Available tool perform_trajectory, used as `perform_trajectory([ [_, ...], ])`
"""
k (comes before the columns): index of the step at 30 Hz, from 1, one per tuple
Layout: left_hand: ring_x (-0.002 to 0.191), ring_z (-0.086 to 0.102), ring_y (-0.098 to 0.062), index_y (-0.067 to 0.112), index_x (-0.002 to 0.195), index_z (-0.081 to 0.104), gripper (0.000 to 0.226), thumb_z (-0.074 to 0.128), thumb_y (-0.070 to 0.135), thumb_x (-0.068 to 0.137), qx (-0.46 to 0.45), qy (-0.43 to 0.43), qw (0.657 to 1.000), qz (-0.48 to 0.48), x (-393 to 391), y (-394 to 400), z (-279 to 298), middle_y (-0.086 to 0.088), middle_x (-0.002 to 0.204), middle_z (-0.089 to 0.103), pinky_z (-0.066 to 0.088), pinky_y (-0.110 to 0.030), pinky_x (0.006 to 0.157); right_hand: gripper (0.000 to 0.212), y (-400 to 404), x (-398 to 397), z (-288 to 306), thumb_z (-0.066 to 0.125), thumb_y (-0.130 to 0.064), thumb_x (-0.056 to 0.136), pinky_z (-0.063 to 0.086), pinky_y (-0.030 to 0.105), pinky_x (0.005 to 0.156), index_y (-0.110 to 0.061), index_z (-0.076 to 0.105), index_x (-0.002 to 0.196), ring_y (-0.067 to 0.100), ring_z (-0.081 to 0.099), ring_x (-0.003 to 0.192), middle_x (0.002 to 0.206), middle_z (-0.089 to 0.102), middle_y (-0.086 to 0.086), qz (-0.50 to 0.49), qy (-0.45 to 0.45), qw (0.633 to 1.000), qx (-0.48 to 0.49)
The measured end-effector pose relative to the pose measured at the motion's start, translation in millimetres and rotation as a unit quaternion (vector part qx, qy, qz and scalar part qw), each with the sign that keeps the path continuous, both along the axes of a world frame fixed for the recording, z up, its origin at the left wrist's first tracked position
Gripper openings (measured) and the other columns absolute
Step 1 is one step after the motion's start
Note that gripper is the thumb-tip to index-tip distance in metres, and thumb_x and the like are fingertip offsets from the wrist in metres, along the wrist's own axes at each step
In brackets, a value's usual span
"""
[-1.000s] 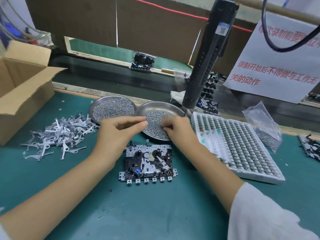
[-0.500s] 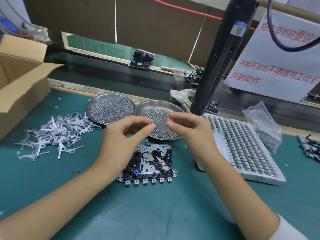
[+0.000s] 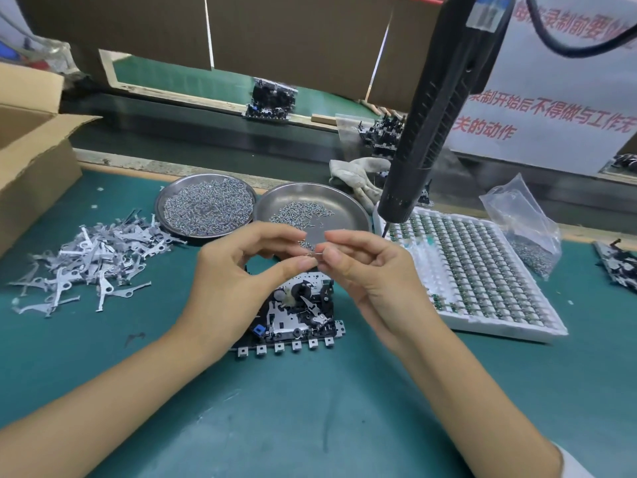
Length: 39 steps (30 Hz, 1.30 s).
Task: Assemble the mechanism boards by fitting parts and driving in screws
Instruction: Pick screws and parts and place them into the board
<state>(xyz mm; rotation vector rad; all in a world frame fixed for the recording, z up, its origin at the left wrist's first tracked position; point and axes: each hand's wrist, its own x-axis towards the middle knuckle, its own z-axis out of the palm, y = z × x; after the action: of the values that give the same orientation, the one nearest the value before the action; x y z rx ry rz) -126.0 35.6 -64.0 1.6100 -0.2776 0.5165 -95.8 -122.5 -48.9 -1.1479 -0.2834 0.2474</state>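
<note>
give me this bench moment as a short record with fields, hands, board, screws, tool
left hand: left hand raised over the board, fingertips pinching a tiny part
right hand: right hand facing it, pinching the same tiny part
board: mechanism board flat on the green mat, under both hands
screws: fuller dish left, sparser dish right
tool: electric screwdriver hanging, unheld
spare parts: metal levers heaped left

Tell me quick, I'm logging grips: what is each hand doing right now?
Left hand: pinches a tiny metal part, too small to identify.
Right hand: pinches the same part from the other side.
</note>
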Motion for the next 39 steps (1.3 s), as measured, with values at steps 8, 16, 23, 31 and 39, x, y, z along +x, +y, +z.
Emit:
perform_trajectory([
  [8,0.082,0.069,-0.011,0.029,0.091,0.071,0.027,0.078,0.022,0.067,0.007,-0.009,1.000,0.000,1.0,0.6,-2.2,0.005,0.084,0.074,0.051,-0.017,0.077,0.016,0.3,-1.4,0.8,0.073,-0.006,0.061,0.054,0.019,0.069,-0.016,0.077,0.074,0.013,0.070,0.072,0.075,0.073,0.006,0.003,0.005,1.000,-0.018],
  [16,0.083,0.069,-0.008,0.032,0.094,0.070,0.029,0.078,0.020,0.068,0.040,-0.014,0.999,-0.014,-0.3,1.2,-1.3,0.008,0.083,0.073,0.052,-0.015,0.074,0.019,-6.3,2.8,3.7,0.074,-0.006,0.060,0.053,0.019,0.070,-0.016,0.077,0.075,0.011,0.068,0.072,0.073,0.070,0.001,0.051,0.050,0.996,-0.047],
  [23,0.084,0.066,-0.008,0.030,0.099,0.070,0.027,0.073,0.027,0.072,0.078,-0.009,0.995,-0.055,-2.8,-0.6,-1.7,0.008,0.090,0.072,0.051,-0.020,0.081,0.026,-13.5,5.8,4.3,0.070,-0.005,0.069,0.053,0.019,0.070,-0.009,0.071,0.095,0.012,0.066,0.079,0.083,0.067,0.004,0.134,0.116,0.983,-0.054],
  [31,0.083,0.068,-0.007,0.028,0.090,0.075,0.016,0.070,0.025,0.075,-0.025,0.041,0.999,-0.012,3.5,2.5,0.1,0.008,0.087,0.074,0.049,-0.012,0.074,0.018,-67.2,41.5,19.8,0.067,-0.006,0.086,0.046,0.011,0.062,-0.023,0.070,0.082,-0.002,0.061,0.062,0.071,0.068,-0.011,-0.211,-0.140,0.860,-0.444],
  [39,0.086,0.070,-0.011,0.028,0.091,0.075,0.017,0.072,0.028,0.074,-0.080,0.066,0.995,0.015,9.7,8.1,-1.2,0.004,0.087,0.075,0.050,-0.013,0.076,0.031,-82.8,83.6,11.8,0.059,0.005,0.084,0.047,0.025,0.078,-0.010,0.070,0.109,0.015,0.058,0.081,0.097,0.069,0.006,-0.141,-0.233,0.666,-0.695],
])
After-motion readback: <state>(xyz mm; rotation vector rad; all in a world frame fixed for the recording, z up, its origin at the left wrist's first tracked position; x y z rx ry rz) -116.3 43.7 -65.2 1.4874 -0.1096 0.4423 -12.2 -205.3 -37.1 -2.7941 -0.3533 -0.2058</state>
